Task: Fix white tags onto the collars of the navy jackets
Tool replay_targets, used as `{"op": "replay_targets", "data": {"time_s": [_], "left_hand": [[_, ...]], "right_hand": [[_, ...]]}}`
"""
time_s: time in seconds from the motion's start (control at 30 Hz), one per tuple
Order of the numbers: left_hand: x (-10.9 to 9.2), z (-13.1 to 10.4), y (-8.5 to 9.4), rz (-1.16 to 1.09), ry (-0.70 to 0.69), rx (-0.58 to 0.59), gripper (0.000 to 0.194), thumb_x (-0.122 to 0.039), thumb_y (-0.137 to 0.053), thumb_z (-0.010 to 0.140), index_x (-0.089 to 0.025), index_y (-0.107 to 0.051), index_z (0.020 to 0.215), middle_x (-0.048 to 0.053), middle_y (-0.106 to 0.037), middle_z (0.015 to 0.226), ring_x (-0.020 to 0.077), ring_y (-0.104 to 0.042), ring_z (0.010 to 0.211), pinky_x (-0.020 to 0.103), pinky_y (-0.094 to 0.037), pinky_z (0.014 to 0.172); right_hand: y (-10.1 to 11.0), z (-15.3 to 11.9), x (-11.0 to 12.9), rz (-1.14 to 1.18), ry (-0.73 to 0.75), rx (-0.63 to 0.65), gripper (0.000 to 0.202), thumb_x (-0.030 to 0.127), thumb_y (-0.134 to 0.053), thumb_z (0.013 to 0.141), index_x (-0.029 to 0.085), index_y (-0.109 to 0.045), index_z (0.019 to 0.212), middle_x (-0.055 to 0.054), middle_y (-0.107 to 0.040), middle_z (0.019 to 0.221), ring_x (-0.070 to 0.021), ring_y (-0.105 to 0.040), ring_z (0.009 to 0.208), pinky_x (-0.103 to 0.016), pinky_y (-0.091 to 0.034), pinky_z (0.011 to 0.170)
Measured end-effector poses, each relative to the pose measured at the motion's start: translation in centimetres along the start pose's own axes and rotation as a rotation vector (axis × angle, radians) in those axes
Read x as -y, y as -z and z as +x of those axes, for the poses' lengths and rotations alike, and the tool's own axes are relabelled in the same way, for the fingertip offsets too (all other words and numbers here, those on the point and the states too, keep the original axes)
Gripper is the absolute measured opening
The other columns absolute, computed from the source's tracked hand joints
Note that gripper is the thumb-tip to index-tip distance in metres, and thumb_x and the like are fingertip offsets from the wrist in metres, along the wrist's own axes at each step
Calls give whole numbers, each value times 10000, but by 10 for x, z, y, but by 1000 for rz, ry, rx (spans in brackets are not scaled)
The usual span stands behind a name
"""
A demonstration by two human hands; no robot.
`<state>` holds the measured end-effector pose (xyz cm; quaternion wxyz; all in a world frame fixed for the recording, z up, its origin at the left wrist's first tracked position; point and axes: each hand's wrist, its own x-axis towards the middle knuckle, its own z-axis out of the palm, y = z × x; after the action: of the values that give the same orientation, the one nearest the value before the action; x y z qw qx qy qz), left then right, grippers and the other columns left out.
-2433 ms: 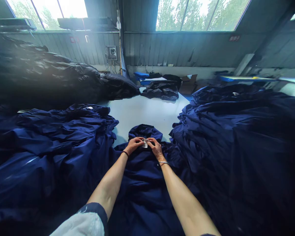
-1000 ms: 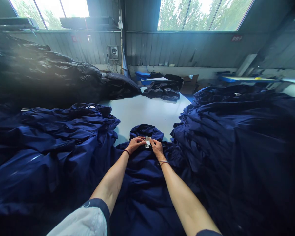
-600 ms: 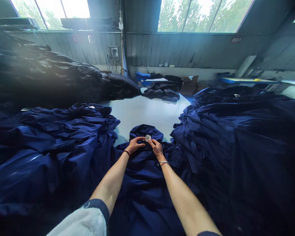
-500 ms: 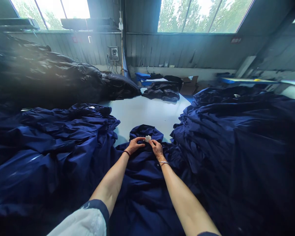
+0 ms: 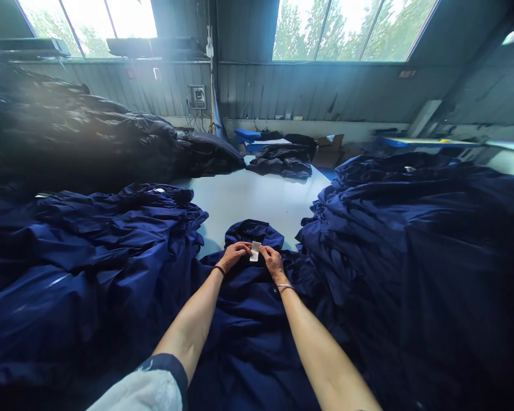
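Note:
A navy blue garment (image 5: 248, 331) lies in front of me, its hood (image 5: 244, 229) resting on the pale table. At the neck, a small white label (image 5: 255, 252) hangs upright between my hands. My left hand (image 5: 235, 254), with a dark band at the wrist, pinches the label's left edge. My right hand (image 5: 273, 260), with a silver bangle at the wrist, is closed at the label's right edge, thumb and finger together.
Heaps of navy garments lie on the left (image 5: 89, 251) and right (image 5: 411, 245). A large black pile (image 5: 111, 137) rises behind on the left. Dark folded clothing (image 5: 282, 160) sits at the far end of the pale table (image 5: 257, 197).
The white label was crumpled between my fingers and now hangs flat and longer. My fingers have shifted slightly around it, and the view has tilted up a little.

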<state>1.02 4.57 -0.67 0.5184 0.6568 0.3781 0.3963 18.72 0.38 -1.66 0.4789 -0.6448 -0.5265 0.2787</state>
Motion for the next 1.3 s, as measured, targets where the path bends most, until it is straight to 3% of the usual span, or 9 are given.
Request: {"op": "replay_targets", "data": {"time_s": [0.13, 0.33, 0.8, 1.03, 1.3], "left_hand": [[-2, 0, -1, 28, 25, -34, 205, -287, -584, 796, -181, -753, 748, 60, -698, 1191, 222, -603, 1132, 331, -412, 1055], [3, 2, 0, 123, -25, -58, 273, -446, -700, 749, -184, -735, 685, 91, -677, 1222, 243, -610, 1117, 333, -411, 1048], [1, 1, 1, 10, 16, 3, 244, -404, -738, 715, -161, -755, 705, 97, -660, 1258, 238, -610, 1098, 334, -443, 1002], [0, 0, 1, -31, 7, 17, 292, -449, -742, 720, -158, -761, 720, 98, -659, 1263, 242, -608, 1099, 339, -443, 1011], [-2, -1, 1, -51, 16, 10, 226, -380, -737, 715, -155, -753, 702, 103, -658, 1263, 257, -597, 1143, 352, -430, 1030]], "right_hand": [[-2, 2, -5, -34, 16, -19, 436, 636, -544, 730, 253, -730, 825, -13, -734, 825, -228, -633, 829, -315, -455, 793], [-3, 4, -10, -66, 41, -25, 453, 631, -574, 710, 238, -739, 864, -37, -736, 843, -237, -636, 838, -337, -461, 824], [-1, 4, -8, -54, 50, -9, 447, 645, -619, 669, 246, -714, 846, -11, -721, 817, -223, -630, 818, -325, -448, 798], [-4, 4, -10, -68, 46, -43, 508, 697, -577, 689, 229, -724, 823, -23, -702, 722, -211, -603, 727, -315, -441, 730], [-4, 2, -8, -42, 25, -35, 555, 711, -509, 734, 207, -731, 803, -14, -679, 685, -181, -566, 650, -281, -413, 653]]}}
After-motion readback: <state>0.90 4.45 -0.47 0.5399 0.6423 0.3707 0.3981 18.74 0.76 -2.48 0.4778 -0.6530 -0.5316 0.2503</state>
